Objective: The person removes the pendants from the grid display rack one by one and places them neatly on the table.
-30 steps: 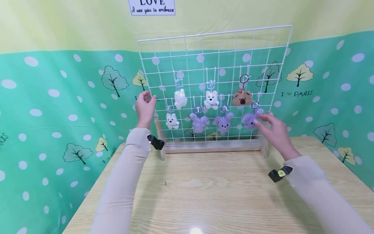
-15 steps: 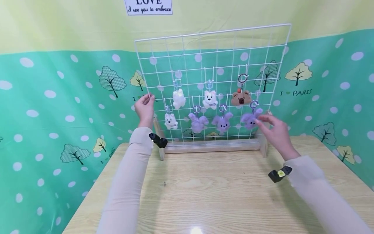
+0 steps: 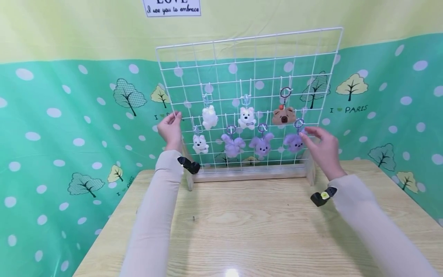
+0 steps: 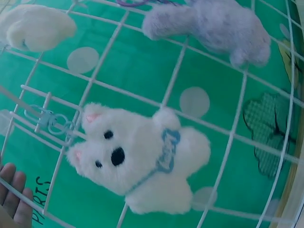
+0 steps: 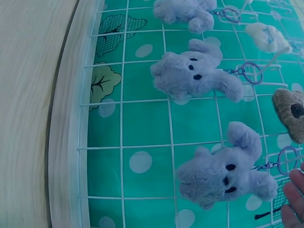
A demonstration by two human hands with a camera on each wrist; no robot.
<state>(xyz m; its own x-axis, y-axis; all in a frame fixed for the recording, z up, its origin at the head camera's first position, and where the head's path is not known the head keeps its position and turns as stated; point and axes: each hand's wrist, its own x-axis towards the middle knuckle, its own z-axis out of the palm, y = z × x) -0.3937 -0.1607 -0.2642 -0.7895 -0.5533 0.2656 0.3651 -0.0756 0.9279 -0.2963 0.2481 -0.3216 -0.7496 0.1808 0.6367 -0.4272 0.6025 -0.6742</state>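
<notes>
A white wire grid (image 3: 273, 69) stands upright in a wooden base (image 3: 249, 175), with plush keychains hanging from its hooks. My left hand (image 3: 171, 129) pinches the grid's left edge wire between thumb and fingers. Close to it hang a lower white plush dog (image 3: 200, 144) and an upper white plush seen from behind (image 3: 209, 117). My right hand (image 3: 323, 146) is beside the rightmost purple bunny keychain (image 5: 218, 175), its fingers by the purple ring (image 5: 288, 160). Those fingers look relaxed, and the bunny's ears are free of them in the right wrist view.
Two more purple bunny keychains (image 3: 261, 145) hang in the lower row. Above them are a white dog keychain (image 3: 247, 118) and a brown bear keychain (image 3: 284, 115). A wooden table (image 3: 235, 223) lies in front of a green dotted curtain (image 3: 38, 161).
My right hand has risen slightly from the bunny's side toward its ring. My left hand keeps its place at the grid edge. The whole scene has shifted slightly left in view.
</notes>
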